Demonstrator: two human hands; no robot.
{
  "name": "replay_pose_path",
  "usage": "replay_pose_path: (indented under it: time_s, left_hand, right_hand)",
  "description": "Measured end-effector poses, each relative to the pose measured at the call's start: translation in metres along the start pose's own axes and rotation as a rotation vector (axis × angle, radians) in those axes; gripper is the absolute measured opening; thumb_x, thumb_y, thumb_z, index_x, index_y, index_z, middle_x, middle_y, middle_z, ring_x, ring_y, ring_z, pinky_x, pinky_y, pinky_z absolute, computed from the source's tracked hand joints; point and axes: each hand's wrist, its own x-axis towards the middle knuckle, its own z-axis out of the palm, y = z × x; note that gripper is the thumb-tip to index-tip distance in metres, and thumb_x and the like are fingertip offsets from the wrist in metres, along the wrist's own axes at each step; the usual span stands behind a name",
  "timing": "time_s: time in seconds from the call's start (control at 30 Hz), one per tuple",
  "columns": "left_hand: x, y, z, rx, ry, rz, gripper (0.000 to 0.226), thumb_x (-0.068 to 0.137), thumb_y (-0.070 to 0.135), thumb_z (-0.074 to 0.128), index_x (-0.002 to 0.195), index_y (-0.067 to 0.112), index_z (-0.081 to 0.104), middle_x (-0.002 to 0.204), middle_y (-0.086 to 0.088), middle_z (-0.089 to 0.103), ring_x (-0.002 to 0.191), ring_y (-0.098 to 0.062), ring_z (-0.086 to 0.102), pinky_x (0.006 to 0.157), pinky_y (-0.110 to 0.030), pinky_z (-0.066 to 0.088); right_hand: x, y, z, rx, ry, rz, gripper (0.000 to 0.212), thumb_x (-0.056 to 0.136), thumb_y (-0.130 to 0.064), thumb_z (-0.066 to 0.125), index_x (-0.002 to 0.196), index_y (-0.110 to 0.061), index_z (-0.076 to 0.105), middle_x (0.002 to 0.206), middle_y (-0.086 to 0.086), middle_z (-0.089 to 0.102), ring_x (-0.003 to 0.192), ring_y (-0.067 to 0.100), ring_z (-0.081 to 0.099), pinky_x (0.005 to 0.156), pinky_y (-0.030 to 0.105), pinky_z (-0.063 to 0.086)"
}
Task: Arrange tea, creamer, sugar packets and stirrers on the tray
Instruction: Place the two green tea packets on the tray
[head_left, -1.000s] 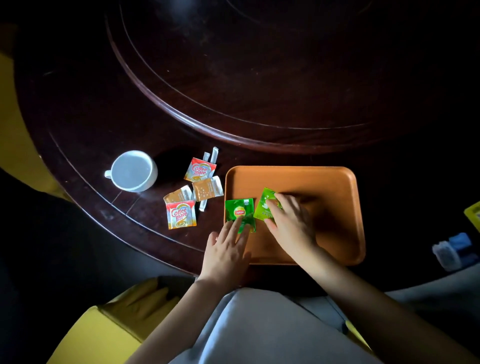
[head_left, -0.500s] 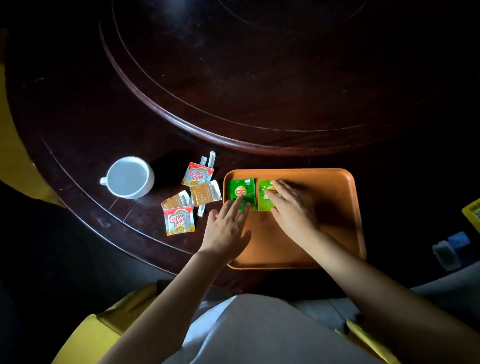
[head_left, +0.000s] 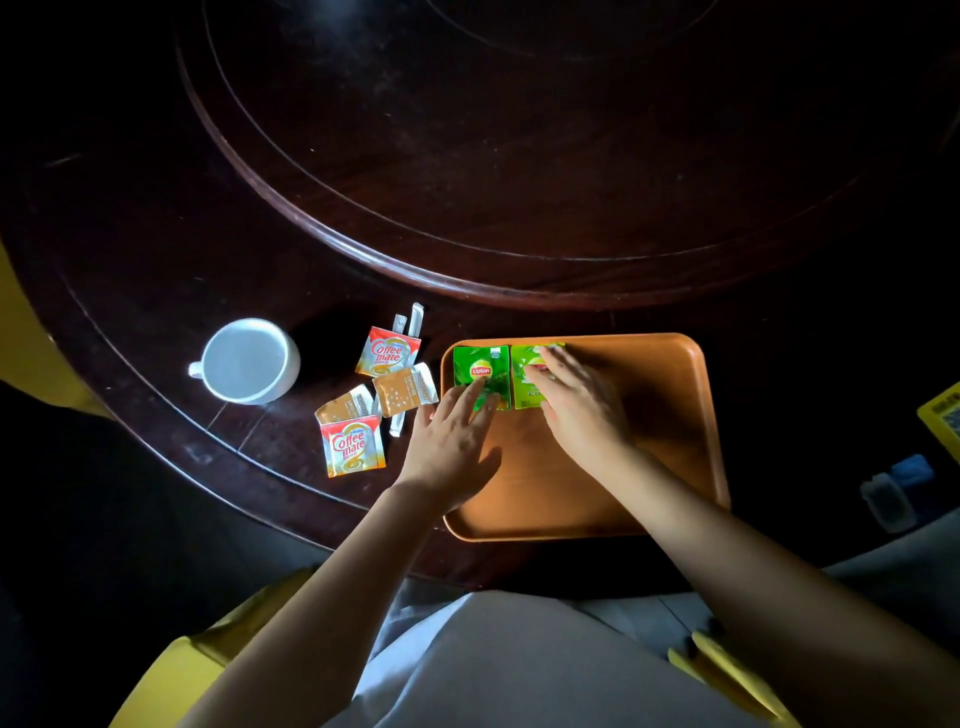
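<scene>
An orange tray (head_left: 660, 415) lies on the dark round table in front of me. Two green tea packets lie side by side in its far left corner: a darker one (head_left: 478, 366) and a lighter one (head_left: 524, 387). My left hand (head_left: 452, 447) rests flat with its fingertips on the darker packet. My right hand (head_left: 582, 410) lies flat over the lighter packet, fingers spread. Left of the tray lie two creamer packets (head_left: 387, 352) (head_left: 352, 446), two brown sugar packets (head_left: 405, 396) (head_left: 344, 404) and wrapped white stirrers (head_left: 414, 319).
A white cup (head_left: 247, 359) stands on the table left of the packets. A raised turntable (head_left: 519, 156) fills the table's middle behind the tray. Yellow chair parts (head_left: 171, 680) flank my lap. Small yellow (head_left: 943, 415) and blue (head_left: 911, 470) items sit at the right edge.
Both hands have slid the two tea packets from the tray's near left area up into its far left corner, where they now lie side by side and straight.
</scene>
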Motion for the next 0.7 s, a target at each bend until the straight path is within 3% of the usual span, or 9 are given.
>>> replay_pose_path:
  time_s: [0.27,0.33,0.4,0.57,0.7]
  left_hand:
    - [-0.001,0.000,-0.004,-0.019,0.021,0.008,0.065,0.089,0.046,0.044,0.143,0.022,0.016,0.156,-0.009,0.015,0.141,-0.030,0.018,0.107,-0.050,0.029]
    - [-0.007,0.002,-0.009,-0.103,0.090,0.014,0.066,0.088,0.042,0.048,0.143,0.021,0.020,0.153,-0.012,0.025,0.139,-0.031,0.026,0.105,-0.049,0.033]
    - [-0.017,0.000,-0.014,-0.242,0.223,0.000,0.058,0.085,0.036,0.053,0.137,0.017,0.035,0.142,-0.014,0.044,0.128,-0.032,0.043,0.098,-0.046,0.041]
    - [-0.058,-0.035,-0.011,-0.423,0.478,-0.201,0.030,0.083,0.022,0.054,0.111,0.013,0.058,0.107,-0.010,0.066,0.093,-0.030,0.062,0.077,-0.039,0.051]
    - [-0.077,-0.076,-0.007,-0.295,0.411,-0.362,0.039,0.078,0.013,0.063,0.116,0.009,0.058,0.117,-0.014,0.064,0.105,-0.035,0.058,0.084,-0.046,0.048]
  right_hand:
    - [-0.002,-0.002,-0.003,-0.023,-0.010,0.007,0.049,0.092,-0.017,0.052,0.139,-0.021,0.036,0.154,0.006,0.026,0.143,0.025,0.017,0.115,0.044,0.019]
    - [-0.004,-0.004,-0.006,-0.026,0.002,0.005,0.049,0.091,-0.019,0.053,0.138,-0.020,0.038,0.153,0.007,0.030,0.142,0.026,0.021,0.115,0.044,0.020]
    - [-0.007,-0.008,-0.009,-0.013,0.051,-0.015,0.045,0.089,-0.017,0.057,0.133,-0.015,0.046,0.146,0.011,0.041,0.137,0.030,0.032,0.112,0.045,0.027]
    - [-0.006,-0.038,-0.011,0.068,0.191,-0.136,0.031,0.077,-0.007,0.069,0.108,-0.005,0.065,0.113,0.017,0.067,0.105,0.035,0.061,0.090,0.045,0.050]
    - [0.017,-0.079,-0.010,0.119,0.140,-0.241,0.033,0.079,-0.005,0.066,0.111,-0.004,0.063,0.116,0.017,0.065,0.107,0.035,0.059,0.091,0.045,0.049]
